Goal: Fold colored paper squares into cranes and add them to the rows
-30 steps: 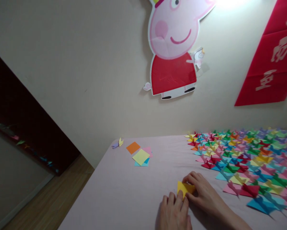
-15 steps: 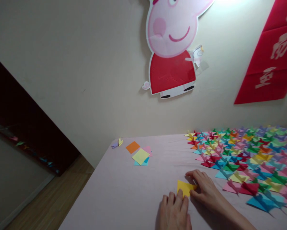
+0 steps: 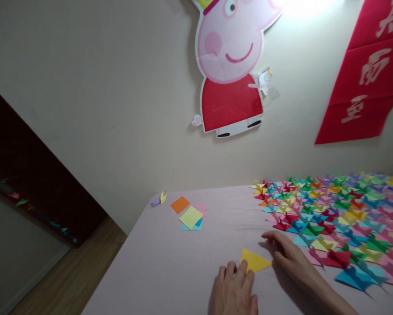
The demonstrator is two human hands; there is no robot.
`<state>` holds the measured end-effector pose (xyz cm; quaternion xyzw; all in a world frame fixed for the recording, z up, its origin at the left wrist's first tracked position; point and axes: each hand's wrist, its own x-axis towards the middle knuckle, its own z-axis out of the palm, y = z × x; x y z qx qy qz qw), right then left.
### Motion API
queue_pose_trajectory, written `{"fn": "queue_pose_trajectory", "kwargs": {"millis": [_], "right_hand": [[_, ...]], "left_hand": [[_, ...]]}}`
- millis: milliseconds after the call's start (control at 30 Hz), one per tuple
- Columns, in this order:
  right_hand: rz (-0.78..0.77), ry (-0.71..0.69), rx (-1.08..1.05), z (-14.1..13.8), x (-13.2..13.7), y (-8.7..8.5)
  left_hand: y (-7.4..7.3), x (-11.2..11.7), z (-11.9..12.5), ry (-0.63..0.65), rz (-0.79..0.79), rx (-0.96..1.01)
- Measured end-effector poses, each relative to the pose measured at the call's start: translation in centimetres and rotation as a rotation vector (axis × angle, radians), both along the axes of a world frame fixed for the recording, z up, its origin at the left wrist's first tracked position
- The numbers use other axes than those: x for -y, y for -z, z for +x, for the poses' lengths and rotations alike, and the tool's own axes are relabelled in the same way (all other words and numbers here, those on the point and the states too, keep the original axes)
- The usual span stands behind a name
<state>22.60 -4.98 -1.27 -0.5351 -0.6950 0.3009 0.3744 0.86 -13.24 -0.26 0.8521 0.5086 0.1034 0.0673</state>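
A yellow paper triangle (image 3: 254, 261) lies flat on the pink table (image 3: 170, 267) in front of me. My left hand (image 3: 234, 288) rests palm down with its fingertips on the triangle's near left corner. My right hand (image 3: 286, 252) lies beside the triangle's right tip, fingers stretched out flat and holding nothing. Just right of that hand begins a wide field of small folded paper cranes (image 3: 334, 214) in many colours.
A small pile of coloured paper squares (image 3: 190, 213) sits at the table's far left, with a tiny folded piece (image 3: 160, 199) beyond it. A cartoon pig cutout (image 3: 231, 70) and a red banner (image 3: 363, 74) hang on the wall. The table's left edge drops to a wooden floor (image 3: 68, 275).
The right hand has let go of the yellow paper and slid to the right of it. The paper now lies as a flat triangle. The view shifted slightly.
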Motion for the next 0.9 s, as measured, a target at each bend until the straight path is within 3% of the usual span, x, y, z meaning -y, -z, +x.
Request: {"fn": "queue_pose_trajectory", "kwargs": {"millis": [167,300,433,900], "right_hand": [[0.024,-0.072,0.129,-2.5,1.4,-1.1],[0.007,-0.086,0.243,-3.5,1.9,-0.9],[-0.004,-0.084,0.261,-3.4,1.8,-0.8],[0.005,-0.082,0.267,-3.2,1.9,-1.0]], "left_hand": [[-1.1,-1.5,0.5,-0.099,-0.014,0.217],[-0.6,-2.6,2.0,-0.325,-0.013,0.300],[-0.2,-3.3,2.8,-0.421,-0.026,0.307],[-0.6,-2.9,0.9,-0.362,-0.069,0.364]]}}
